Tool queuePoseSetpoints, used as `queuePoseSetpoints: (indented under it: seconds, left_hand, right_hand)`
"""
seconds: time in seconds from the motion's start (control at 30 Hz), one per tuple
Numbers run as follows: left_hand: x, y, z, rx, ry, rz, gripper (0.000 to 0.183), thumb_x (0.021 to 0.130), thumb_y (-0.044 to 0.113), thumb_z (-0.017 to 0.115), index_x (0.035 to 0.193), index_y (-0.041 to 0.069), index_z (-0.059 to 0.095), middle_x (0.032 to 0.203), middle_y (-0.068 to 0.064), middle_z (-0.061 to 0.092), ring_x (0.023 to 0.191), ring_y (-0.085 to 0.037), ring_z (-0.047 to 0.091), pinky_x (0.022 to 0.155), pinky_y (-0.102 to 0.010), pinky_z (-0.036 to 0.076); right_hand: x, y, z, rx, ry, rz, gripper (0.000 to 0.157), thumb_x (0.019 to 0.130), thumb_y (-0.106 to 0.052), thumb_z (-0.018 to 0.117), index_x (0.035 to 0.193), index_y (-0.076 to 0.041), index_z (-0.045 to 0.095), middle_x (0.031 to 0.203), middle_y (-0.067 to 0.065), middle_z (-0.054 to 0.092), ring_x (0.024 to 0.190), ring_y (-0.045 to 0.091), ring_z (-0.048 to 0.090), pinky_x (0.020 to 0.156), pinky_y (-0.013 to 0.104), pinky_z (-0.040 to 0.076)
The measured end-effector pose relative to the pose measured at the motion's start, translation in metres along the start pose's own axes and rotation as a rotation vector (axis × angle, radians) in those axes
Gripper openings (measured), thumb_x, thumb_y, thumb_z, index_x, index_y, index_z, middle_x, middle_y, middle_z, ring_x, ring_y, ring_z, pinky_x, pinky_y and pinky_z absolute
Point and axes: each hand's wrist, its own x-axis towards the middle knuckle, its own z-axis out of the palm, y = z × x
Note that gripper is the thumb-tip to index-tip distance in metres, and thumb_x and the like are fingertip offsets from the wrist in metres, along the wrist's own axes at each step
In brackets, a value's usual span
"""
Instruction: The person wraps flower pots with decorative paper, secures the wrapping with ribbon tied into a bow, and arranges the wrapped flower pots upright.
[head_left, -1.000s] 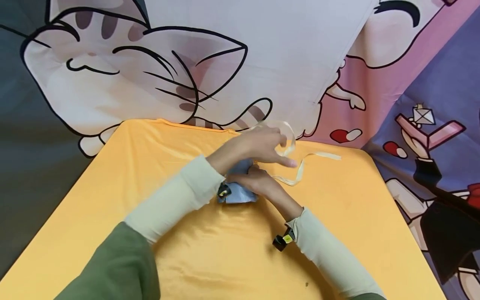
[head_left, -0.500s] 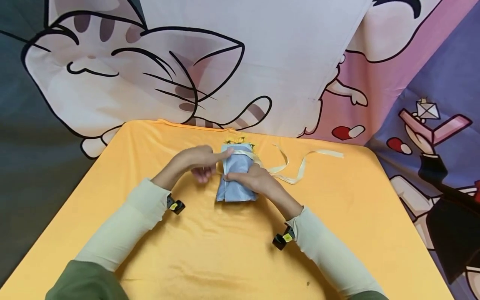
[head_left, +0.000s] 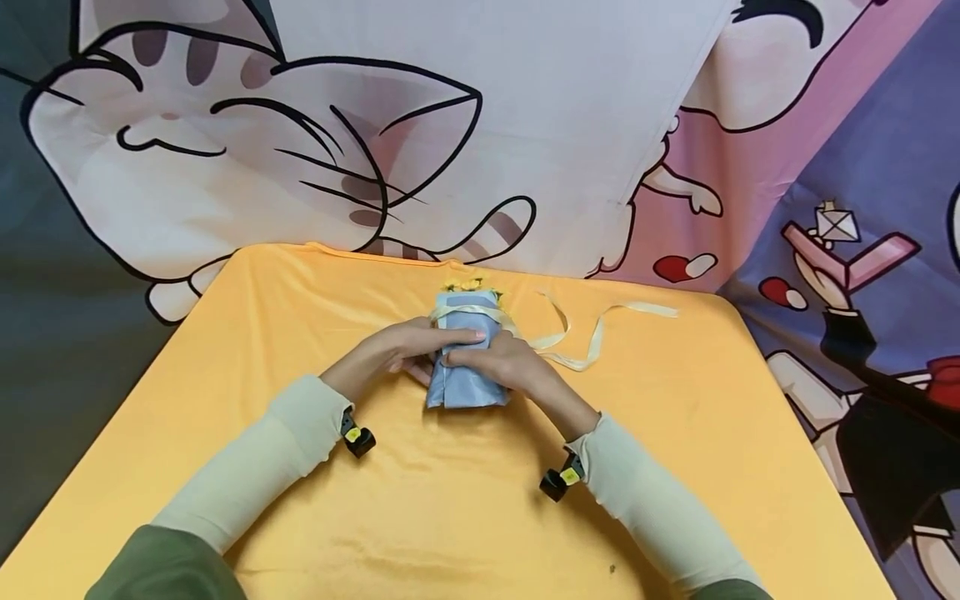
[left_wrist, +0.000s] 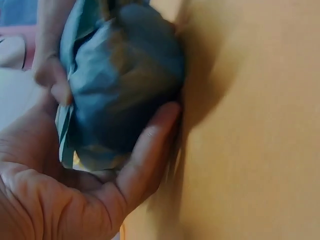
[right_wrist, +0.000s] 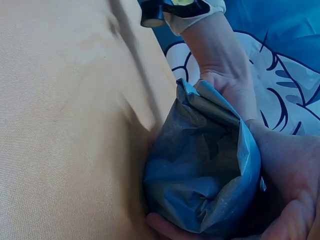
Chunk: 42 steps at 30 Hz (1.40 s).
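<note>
A small bouquet (head_left: pixel 472 387) in blue wrapping paper lies in the middle, its yellow flowers (head_left: pixel 471 285) showing at the far end. My left hand (head_left: pixel 420 340) grips it from the left, thumb across the front and fingers underneath. From the right, my right hand (head_left: pixel 506 360) holds it lower down, thumb also over the paper. A cream ribbon (head_left: pixel 480 312) crosses the wrap near the top, its loose tails trailing right. The right wrist view shows the crumpled, hollow bottom of the wrapping (right_wrist: pixel 200 165); in the left wrist view my fingers curl round the paper (left_wrist: pixel 125 85).
A yellow cloth (head_left: pixel 420 508) covers the table. Behind it hangs a backdrop (head_left: pixel 570 125) printed with a cartoon cat and figures. Ribbon tails (head_left: pixel 596 342) lie on the cloth right of the bouquet. A camera (head_left: pixel 358 437) sits on my left wrist.
My left hand came back from above the ribbon to the bouquet's left side, then closed round it, uncovering the flowers and ribbon. My right hand kept its hold.
</note>
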Motion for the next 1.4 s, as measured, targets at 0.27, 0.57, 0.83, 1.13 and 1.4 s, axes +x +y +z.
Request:
queuePoseSetpoints:
  seconds: [0.27, 0.57, 0.83, 1.13, 1.4]
  left_hand:
    - [0.0, -0.006, 0.007, -0.067, 0.033, 0.034, 0.068, 0.097, 0.063, 0.083, 0.132, 0.007, 0.069, 0.105, -0.008, 0.084, 0.087, -0.02, 0.082, 0.077, -0.039, 0.072]
    - [0.0, -0.009, 0.006, -0.082, 0.051, 0.033, 0.071, 0.102, 0.054, 0.08, 0.149, 0.007, 0.055, 0.092, -0.009, 0.08, 0.075, -0.02, 0.079, 0.069, -0.039, 0.071]
    - [0.003, -0.008, 0.007, -0.114, 0.022, 0.047, 0.072, 0.098, 0.056, 0.085, 0.147, 0.013, 0.055, 0.096, -0.01, 0.083, 0.077, -0.023, 0.082, 0.074, -0.044, 0.072]
    - [0.002, -0.007, 0.005, -0.12, 0.029, 0.055, 0.075, 0.098, 0.055, 0.084, 0.151, 0.014, 0.051, 0.097, -0.011, 0.083, 0.077, -0.023, 0.083, 0.075, -0.044, 0.072]
    - [-0.001, -0.008, 0.005, -0.108, 0.048, 0.065, 0.077, 0.097, 0.058, 0.085, 0.15, 0.011, 0.054, 0.098, -0.01, 0.084, 0.076, -0.022, 0.083, 0.073, -0.043, 0.072]
  right_hand:
    - [0.003, 0.004, -0.004, 0.087, -0.104, -0.098, 0.066, 0.102, -0.059, 0.074, 0.15, -0.015, 0.066, 0.14, 0.012, 0.074, 0.126, 0.027, 0.072, 0.113, 0.047, 0.058]
    - [-0.001, 0.007, -0.054, -0.129, -0.048, 0.044, 0.076, 0.106, -0.071, 0.067, 0.114, 0.004, 0.077, 0.099, 0.019, 0.083, 0.089, 0.033, 0.083, 0.083, 0.043, 0.07]
    - [0.02, 0.068, -0.101, -0.639, 0.14, -0.121, 0.053, 0.102, 0.014, 0.055, 0.149, -0.004, 0.072, 0.157, 0.03, 0.059, 0.134, 0.054, 0.065, 0.082, 0.046, 0.058]
    - [0.029, 0.106, -0.105, -0.812, 0.23, -0.282, 0.011, 0.108, -0.003, 0.071, 0.11, -0.01, 0.08, 0.169, 0.025, 0.054, 0.149, 0.057, 0.051, 0.12, 0.075, 0.046]
    - [-0.004, 0.107, -0.14, -0.41, 0.404, -0.483, 0.021, 0.112, -0.01, 0.064, 0.13, -0.001, 0.072, 0.137, 0.022, 0.078, 0.096, 0.021, 0.074, 0.094, 0.043, 0.059]
